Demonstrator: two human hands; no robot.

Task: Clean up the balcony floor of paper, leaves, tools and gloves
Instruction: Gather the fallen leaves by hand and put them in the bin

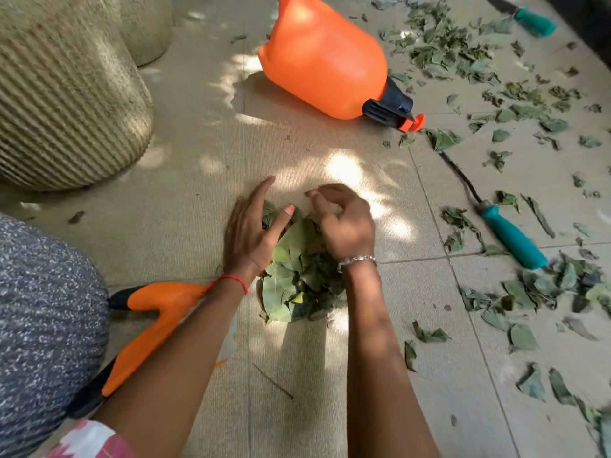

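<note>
Cupped leaf pile (297, 276) on floor (185, 233).
Pressed left hand (253, 234) straight-fingered against it; curled right hand (345, 226) over top, grip uncertain.

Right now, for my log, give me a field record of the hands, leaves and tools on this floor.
left hand: fingers straight, pressing left side of leaf pile
right hand: fingers curled over its top; grip unclear
loose leaves: scattered over tiles, right
orange sprayer: lying on its side
tools: teal-handled tool right, teal-handled knife top right, orange-handled shears under left forearm
</note>
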